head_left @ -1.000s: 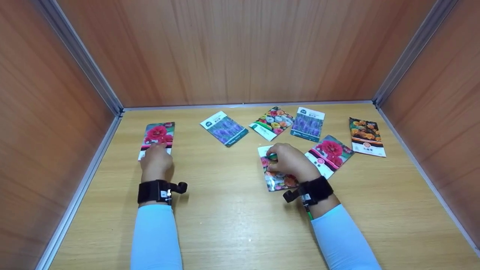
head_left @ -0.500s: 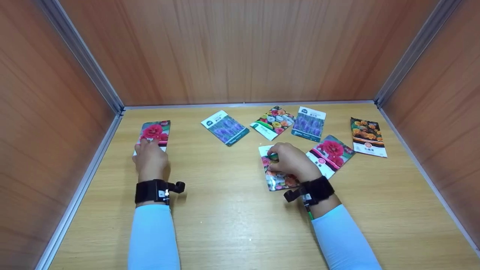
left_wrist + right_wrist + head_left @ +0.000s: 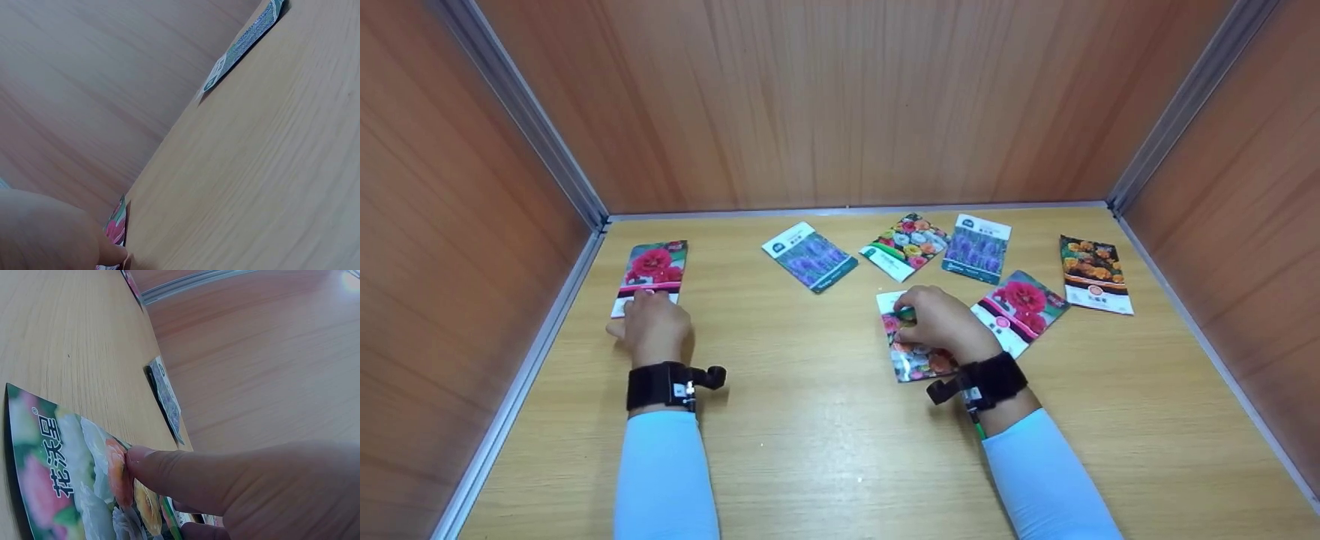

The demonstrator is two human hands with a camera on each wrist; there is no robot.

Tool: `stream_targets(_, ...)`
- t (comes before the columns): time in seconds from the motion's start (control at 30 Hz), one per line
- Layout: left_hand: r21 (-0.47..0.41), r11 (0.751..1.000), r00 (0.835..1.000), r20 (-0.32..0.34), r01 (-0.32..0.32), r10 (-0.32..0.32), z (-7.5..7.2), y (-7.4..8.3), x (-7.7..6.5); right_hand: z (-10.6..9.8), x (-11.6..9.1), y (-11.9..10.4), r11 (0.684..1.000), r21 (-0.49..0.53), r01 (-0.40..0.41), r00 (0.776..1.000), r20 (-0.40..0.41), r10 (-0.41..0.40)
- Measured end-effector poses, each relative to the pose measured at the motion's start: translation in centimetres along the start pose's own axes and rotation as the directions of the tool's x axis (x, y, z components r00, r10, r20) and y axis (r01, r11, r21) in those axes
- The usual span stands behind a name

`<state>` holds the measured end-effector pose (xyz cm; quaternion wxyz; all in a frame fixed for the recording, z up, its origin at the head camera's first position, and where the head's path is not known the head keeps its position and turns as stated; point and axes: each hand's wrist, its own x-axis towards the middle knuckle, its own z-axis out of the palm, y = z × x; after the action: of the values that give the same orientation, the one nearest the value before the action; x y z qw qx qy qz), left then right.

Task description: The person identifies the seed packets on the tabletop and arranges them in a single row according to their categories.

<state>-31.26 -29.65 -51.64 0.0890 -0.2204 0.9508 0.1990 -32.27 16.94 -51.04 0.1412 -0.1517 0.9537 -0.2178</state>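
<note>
- We see the left hand (image 3: 656,326) at the left part of the surface (image 3: 795,420), laid over the white lower end of the left pink-flower packet (image 3: 654,266), which lies flat near the left wall (image 3: 457,225).
- In the left wrist view a digit reaches that packet's edge; the remaining fingers are mostly hidden from us, so we cannot tell whether they pinch the packet or only rest on it.
- We see the right hand (image 3: 949,322) over the front mixed-flower packet (image 3: 913,361), right of the middle of the surface; its thumb and fingers are clamped on that packet, the thumb pressing its printed face.
- Beside the right hand we find the right pink-flower packet (image 3: 1020,304), tilted, its lower left side partly behind the hand.
- Farther back, the rear mixed-flower packet (image 3: 906,246) lies at a slant, with the right lavender packet (image 3: 976,249) at its right side.
- Between the two hands, and beyond them, we have the left lavender packet (image 3: 810,256), turned diagonally and well apart from the others.
- At the far right lies the orange-flower packet (image 3: 1095,274), near the right wall (image 3: 1237,202).
- Each wrist wears a black strap (image 3: 660,385) with a small camera, and light blue sleeves (image 3: 666,472) cover both forearms.
- Behind everything we see a wood-grained back wall (image 3: 847,105), a metal strip along its foot.
</note>
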Motion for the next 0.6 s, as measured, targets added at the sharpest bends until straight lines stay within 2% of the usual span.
stream_targets(0.37,-0.039,0.999,1.000,0.003,0.017,-0.017,-0.19,-0.66,0.28,0.16,0.10,0.20,0.999,-0.007,0.036,0.999,-0.028,-0.037)
stream_targets(0.6,-0.030,0.999,0.998,0.039,0.041,-0.039,-0.30,-0.46,0.44,0.10,0.01,0.19,1.000,0.003,0.024,0.999,-0.021,-0.024)
